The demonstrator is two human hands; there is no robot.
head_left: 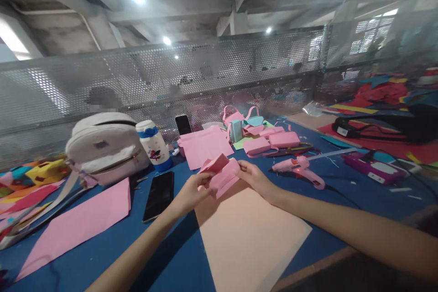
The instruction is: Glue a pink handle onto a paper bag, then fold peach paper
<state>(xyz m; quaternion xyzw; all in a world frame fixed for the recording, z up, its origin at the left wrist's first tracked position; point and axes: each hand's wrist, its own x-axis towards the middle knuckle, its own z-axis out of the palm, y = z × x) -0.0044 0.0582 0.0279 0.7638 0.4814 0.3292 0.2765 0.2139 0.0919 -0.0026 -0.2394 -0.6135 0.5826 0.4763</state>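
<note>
Both my hands hold a folded pink paper piece point(221, 172) just above the blue table point(345, 182). My left hand point(193, 191) pinches its left flap, fingers closed on it. My right hand point(253, 178) grips its right edge, fingers closed too. Below the hands lies a large peach sheet point(249, 237). A pink glue gun point(301, 169) lies to the right of my right hand.
A black phone point(159, 195) lies left of my left hand. Further left are a pink sheet point(78, 223), a white bag point(106, 146) and a bottle point(153, 145). Finished pink paper bags point(270, 141) and another pink sheet point(203, 146) sit behind. A perforated metal screen point(205, 73) closes the table's far side.
</note>
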